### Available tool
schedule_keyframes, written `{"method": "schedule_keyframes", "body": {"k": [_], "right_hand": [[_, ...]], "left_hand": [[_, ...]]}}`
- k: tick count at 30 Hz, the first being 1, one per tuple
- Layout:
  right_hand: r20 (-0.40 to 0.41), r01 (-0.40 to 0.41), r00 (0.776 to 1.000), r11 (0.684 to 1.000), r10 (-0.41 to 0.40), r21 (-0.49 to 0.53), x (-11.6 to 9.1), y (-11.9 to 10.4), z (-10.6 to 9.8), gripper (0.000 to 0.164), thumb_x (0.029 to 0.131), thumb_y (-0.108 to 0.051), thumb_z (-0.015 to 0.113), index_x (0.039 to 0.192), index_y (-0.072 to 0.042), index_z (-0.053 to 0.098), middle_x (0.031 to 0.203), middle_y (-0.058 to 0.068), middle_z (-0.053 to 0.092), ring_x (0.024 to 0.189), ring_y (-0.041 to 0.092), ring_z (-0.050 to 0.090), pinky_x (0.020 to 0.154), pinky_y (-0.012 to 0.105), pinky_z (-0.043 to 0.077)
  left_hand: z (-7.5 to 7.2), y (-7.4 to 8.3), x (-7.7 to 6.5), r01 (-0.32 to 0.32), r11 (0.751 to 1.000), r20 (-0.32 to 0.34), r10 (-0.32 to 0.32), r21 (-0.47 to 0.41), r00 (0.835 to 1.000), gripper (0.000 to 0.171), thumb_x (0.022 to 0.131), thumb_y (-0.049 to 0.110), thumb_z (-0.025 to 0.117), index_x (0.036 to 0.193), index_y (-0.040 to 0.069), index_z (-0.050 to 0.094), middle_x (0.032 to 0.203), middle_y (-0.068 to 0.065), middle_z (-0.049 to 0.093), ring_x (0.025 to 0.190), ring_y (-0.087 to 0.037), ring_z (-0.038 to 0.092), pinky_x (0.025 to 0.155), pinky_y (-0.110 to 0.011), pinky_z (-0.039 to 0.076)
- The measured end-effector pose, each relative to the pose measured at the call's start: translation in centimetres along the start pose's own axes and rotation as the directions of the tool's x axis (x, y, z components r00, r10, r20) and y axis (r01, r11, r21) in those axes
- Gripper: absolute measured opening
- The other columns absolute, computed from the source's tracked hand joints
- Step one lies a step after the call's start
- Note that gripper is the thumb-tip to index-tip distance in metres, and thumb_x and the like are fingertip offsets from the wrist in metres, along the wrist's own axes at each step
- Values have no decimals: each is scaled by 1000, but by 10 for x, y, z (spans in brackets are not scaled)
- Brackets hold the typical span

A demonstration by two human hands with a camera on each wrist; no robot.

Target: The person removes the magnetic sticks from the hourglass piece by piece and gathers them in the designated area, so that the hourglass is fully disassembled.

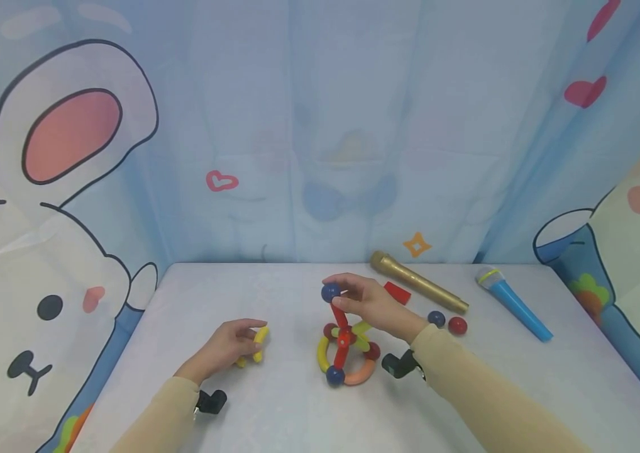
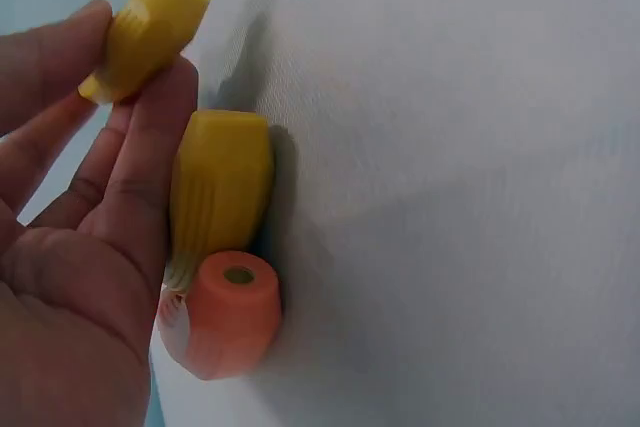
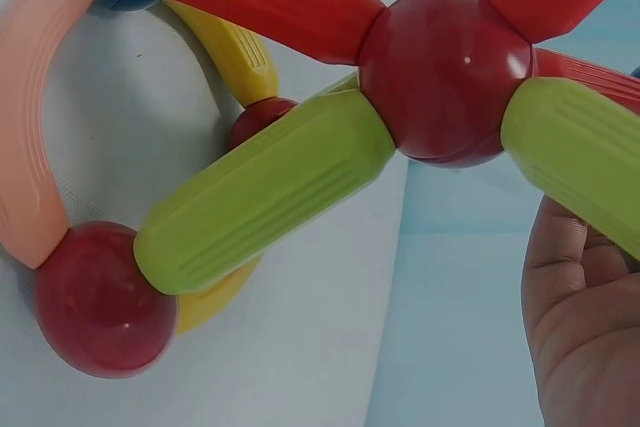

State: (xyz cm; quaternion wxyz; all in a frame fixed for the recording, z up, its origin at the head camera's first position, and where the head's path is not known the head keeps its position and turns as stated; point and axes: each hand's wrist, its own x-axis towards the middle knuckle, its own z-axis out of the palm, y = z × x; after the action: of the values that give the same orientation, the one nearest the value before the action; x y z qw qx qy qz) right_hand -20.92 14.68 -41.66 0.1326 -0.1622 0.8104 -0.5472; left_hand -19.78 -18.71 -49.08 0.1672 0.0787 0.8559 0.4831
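Note:
My left hand [image 1: 228,347] pinches a curved yellow rod [image 2: 155,27] between thumb and fingertips, raised off the table. Below it lie another yellow rod [image 2: 222,182] and an orange rod [image 2: 235,317] with a hole in its end. With thumb and fingers, my right hand [image 1: 373,305] grips a blue ball [image 1: 330,292] at the top of a ball-and-rod structure. Its base is a ring of curved yellow and orange rods [image 1: 361,375] joined by balls. Straight red and green rods [image 3: 265,187] meet at a raised red ball [image 3: 445,72].
Right of the structure lie a loose blue ball [image 1: 436,318] and a red ball [image 1: 457,325]. Behind them are a red piece [image 1: 397,292] and a gold microphone [image 1: 419,282]. A blue microphone [image 1: 515,305] lies farther right. A printed curtain [image 1: 354,126] hangs behind the table.

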Motion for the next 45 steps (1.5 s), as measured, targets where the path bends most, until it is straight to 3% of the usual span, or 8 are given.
{"method": "schedule_keyframes", "body": {"k": [15, 24, 30, 34, 36, 38, 41, 45], "right_hand": [[0, 20, 1000, 999, -20, -25, -1, -2, -2, 41, 95, -28, 69, 135, -27, 59, 123, -4, 64, 121, 25, 53, 95, 50, 50], [0, 24, 1000, 999, -24, -25, -2, -2, -2, 44, 95, -28, 70, 137, -24, 59, 124, -4, 64, 121, 26, 53, 96, 52, 49], [-6, 20, 1000, 1000, -20, -22, -1, -4, -3, 41, 95, -28, 70, 135, -27, 60, 123, -4, 64, 122, 26, 53, 96, 50, 49], [-8, 17, 1000, 1000, -18, -26, -1, -5, -3, 40, 95, -26, 70, 134, -26, 61, 121, -3, 65, 116, 25, 55, 93, 46, 52], [-10, 15, 1000, 999, -16, -31, -1, -5, -4, 40, 94, -27, 71, 133, -26, 62, 121, -3, 65, 114, 25, 55, 91, 44, 52], [-10, 13, 1000, 999, -14, -35, -1, -5, -5, 40, 94, -28, 71, 132, -26, 62, 122, -3, 65, 113, 25, 55, 91, 44, 52], [-1, 11, 1000, 1000, -12, -24, -1, -5, -7, 39, 94, -28, 71, 132, -26, 62, 124, -2, 64, 112, 25, 57, 91, 46, 52], [20, 13, 1000, 1000, -13, -2, -2, -5, -9, 40, 95, -27, 70, 133, -24, 61, 124, -1, 63, 110, 25, 59, 91, 47, 52]], "left_hand": [[7, 5, 1, -26, 974, -163, 64, 225, 984, 46, 86, 5, 73, 130, 6, 62, 108, -7, 71, 98, -23, 67, 79, -37, 56], [8, 8, -3, -11, 908, -225, 115, 418, 968, 21, 84, 9, 77, 105, 8, 73, 92, -1, 69, 87, -19, 65, 78, -40, 55], [7, 12, -7, 7, 881, -277, 141, 473, 950, 27, 83, 17, 80, 107, 8, 73, 91, -2, 66, 79, -16, 59, 72, -38, 53], [12, 24, -4, -93, 929, -270, 198, 358, 942, 33, 86, 21, 79, 117, 11, 71, 104, -4, 65, 80, -14, 58, 69, -34, 52], [19, 36, -2, -154, 967, -200, 195, 202, 960, 35, 90, 22, 75, 123, 11, 68, 111, -6, 66, 82, -15, 62, 70, -33, 54], [28, 51, 1, -177, 984, -99, 177, 7, 979, 39, 93, 26, 73, 128, 13, 64, 119, -7, 66, 86, -16, 66, 76, -33, 56], [44, 72, 4, -155, 952, 60, 176, -263, 983, 44, 97, 29, 66, 136, 11, 57, 130, -11, 62, 97, -22, 69, 88, -38, 55], [64, 89, 11, -121, 884, 155, 211, -451, 965, 44, 100, 26, 61, 139, 7, 53, 135, -12, 60, 103, -26, 68, 92, -37, 53]]}}
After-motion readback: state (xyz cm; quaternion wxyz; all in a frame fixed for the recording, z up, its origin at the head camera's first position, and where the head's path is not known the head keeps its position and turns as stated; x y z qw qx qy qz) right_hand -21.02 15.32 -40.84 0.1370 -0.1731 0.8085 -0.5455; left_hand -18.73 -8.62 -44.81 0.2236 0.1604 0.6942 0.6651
